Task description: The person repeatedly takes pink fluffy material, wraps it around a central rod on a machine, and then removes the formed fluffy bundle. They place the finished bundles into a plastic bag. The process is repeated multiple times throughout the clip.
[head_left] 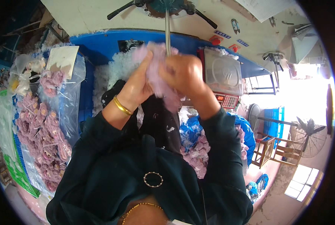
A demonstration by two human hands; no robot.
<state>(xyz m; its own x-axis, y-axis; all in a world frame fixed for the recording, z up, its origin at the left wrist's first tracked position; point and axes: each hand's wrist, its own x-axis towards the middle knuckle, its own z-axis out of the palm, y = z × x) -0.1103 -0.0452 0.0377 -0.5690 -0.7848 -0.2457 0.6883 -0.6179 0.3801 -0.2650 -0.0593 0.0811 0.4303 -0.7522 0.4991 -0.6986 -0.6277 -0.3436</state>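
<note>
Head view, pink toys: heaped on clear plastic.
White fibre: loose along the blue worktop's edge; stray tufts could cling to the plush.
Left hand: gripping the plush; slackening could let it slip.
Pink plush piece: between both hands, blurred, beside the metal tube; contact unclear.
Right hand: closed on it; hard tugging could stretch the fabric.

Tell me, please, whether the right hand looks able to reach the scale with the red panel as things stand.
Probably yes: the scale sits just to the right of the right hand, with nothing visible blocking the way, though that hand is busy with the pink plush.
</note>
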